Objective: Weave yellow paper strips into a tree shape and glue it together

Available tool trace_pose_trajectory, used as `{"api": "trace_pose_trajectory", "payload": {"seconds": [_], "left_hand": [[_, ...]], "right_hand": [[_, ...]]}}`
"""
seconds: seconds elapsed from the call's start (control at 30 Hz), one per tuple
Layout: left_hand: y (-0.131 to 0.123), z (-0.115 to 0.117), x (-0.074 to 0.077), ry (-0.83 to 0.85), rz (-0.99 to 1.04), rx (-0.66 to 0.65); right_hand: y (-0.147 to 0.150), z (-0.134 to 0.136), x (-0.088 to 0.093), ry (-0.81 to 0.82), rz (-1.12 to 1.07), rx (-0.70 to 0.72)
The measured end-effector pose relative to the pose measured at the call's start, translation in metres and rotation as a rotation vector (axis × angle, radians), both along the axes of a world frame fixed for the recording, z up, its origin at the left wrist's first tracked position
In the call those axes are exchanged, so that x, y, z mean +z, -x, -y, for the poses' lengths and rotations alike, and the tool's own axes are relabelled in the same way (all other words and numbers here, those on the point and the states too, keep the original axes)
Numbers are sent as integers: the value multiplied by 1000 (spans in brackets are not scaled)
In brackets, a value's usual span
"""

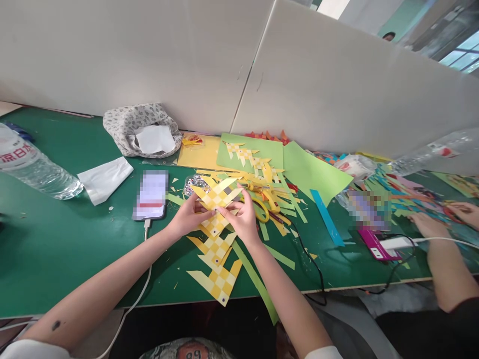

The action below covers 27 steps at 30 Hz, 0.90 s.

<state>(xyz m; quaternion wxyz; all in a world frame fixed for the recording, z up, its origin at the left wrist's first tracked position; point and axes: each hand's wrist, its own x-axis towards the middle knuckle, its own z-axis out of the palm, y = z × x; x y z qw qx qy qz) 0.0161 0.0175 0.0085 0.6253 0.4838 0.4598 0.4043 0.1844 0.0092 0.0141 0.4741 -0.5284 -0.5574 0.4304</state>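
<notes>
My left hand (188, 215) and my right hand (243, 218) both pinch a woven yellow paper fish (217, 195) just above the green table (56, 239). Their fingertips meet at its lower edge. Below the held piece, more woven yellow fish (217, 259) lie in a chain reaching the table's front edge. A long green paper strip (258, 284) runs from under my right wrist toward me. Yellow-handled scissors (262, 199) rest just right of my right hand among cut strips.
A phone (150, 194) on a white cable lies left of my hands, beside white paper (105, 177), a water bottle (33, 169) and a patterned pouch (142, 129). Green and yellow sheets (310, 169) lie behind. Another person's hands (426, 224) work at the right. White partition boards (224, 60) stand behind.
</notes>
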Motion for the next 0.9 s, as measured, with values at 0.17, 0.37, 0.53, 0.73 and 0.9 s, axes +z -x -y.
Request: {"api": "trace_pose_trajectory", "payload": {"seconds": [0.17,0.37,0.53,0.73,0.9], "left_hand": [[-1,1,3,7,49,1],[1,2,10,11,144,30],[8,-1,17,38,207,89],[10,-3,16,3,231,92],[10,-2,15,-15,211,98]], "right_hand": [[1,0,1,-6,18,-13],[1,0,5,-27,-47,-7],[-7,-2,9,9,-172,-20],[-10,1,11,215,-163,200],[-7,3,9,227,-136,250]]}}
